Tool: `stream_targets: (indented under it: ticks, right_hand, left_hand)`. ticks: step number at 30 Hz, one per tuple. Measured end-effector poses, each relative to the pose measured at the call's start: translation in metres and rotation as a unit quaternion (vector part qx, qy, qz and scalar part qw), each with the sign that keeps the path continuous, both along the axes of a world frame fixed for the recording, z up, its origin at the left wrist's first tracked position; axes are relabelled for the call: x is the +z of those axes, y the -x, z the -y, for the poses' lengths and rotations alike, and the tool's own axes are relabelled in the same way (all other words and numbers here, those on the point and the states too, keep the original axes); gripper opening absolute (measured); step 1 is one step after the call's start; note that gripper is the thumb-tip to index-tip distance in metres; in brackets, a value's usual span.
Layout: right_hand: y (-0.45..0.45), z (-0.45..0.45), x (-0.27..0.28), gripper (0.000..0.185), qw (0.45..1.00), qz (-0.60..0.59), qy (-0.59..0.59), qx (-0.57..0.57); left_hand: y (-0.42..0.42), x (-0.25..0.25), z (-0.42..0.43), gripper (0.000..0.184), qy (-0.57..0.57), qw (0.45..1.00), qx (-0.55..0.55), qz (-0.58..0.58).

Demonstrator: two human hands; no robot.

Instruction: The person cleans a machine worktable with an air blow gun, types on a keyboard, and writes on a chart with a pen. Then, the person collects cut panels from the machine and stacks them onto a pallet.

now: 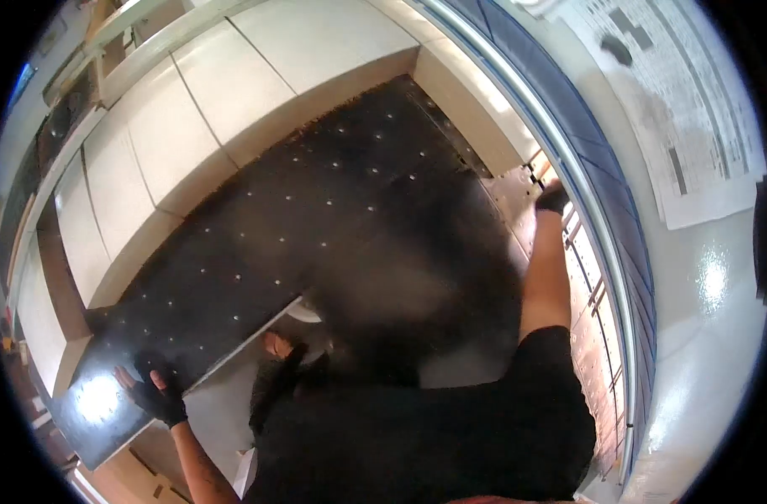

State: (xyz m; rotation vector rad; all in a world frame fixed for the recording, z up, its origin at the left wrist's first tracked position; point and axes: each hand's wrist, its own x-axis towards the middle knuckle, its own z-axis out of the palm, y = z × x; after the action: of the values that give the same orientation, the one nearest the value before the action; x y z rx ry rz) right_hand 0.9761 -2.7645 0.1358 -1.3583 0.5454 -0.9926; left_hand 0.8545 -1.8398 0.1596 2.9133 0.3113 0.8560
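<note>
My left hand (155, 391), in a dark fingerless glove, rests on or just over the near left part of a black panel (261, 231) dotted with small bright points. Its fingers are spread and nothing shows in them. On the right, my arm stretches forward, and my dark-gloved right hand (553, 197) is at the panel's far right side, by a pinkish perforated strip (512, 197). The fingers of that hand are too dark and small to make out. Pale blocks (240, 80) form a curved border along the panel's far side.
A metal rail (572, 147) curves down the right side beside dark blue fabric. Beyond it lie printed sheets (682, 101) on a glossy white surface (694, 336). Below the panel's near edge, a skin-coloured shape (277, 344) beside dark material is unclear. Shelving stands at the upper left.
</note>
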Motion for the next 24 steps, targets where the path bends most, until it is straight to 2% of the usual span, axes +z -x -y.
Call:
stream_targets:
  ticks: [2,4,8,9,12,15,16,19,22,24]
  right_hand:
    - [0.005,0.006,0.005,0.036,1.0,0.015,-0.016,0.006]
    - [-0.056,-0.019,-0.003,0.037,0.999,-0.001,0.014,0.043]
    - [-0.095,-0.054,0.006,0.038,0.998,-0.007,0.002,0.069]
    - [-0.089,-0.055,0.008,0.038,0.997,-0.008,-0.011,0.072]
    - [-0.079,-0.064,0.012,0.04,0.997,-0.005,-0.041,0.073]
    - [-0.049,-0.111,0.03,0.044,0.999,-0.022,-0.025,0.003]
    - [-0.048,-0.123,0.04,0.045,0.984,0.018,-0.175,-0.022]
    - [-0.027,-0.122,0.021,0.049,0.947,0.05,-0.281,0.147]
    - [0.008,-0.148,0.024,0.062,0.947,0.043,-0.288,0.135]
    - [0.015,-0.159,0.028,0.07,0.951,0.013,-0.291,0.107]
  left_hand:
    - [-0.004,0.003,0.005,0.076,-0.027,1.0,-0.01,0.009]
    - [-0.004,0.006,0.012,0.076,-0.045,0.999,-0.009,0.01]
    - [0.002,0.005,-0.001,0.078,-0.067,0.995,0.007,-0.068]
    - [-0.002,0.008,0.004,0.078,-0.027,0.999,-0.026,-0.013]
    - [-0.001,-0.005,-0.006,0.076,-0.032,0.999,-0.022,0.025]
    - [0.007,0.008,-0.001,0.074,0.077,0.994,-0.059,0.059]
    - [0.013,0.015,0.007,0.073,0.114,0.989,-0.064,0.067]
    - [0.037,0.023,0.002,0.071,0.205,0.971,-0.088,0.09]
    - [0.062,0.029,-0.015,0.069,0.261,0.952,-0.118,0.106]
    - [0.082,0.024,-0.048,0.07,0.213,0.965,-0.117,0.097]
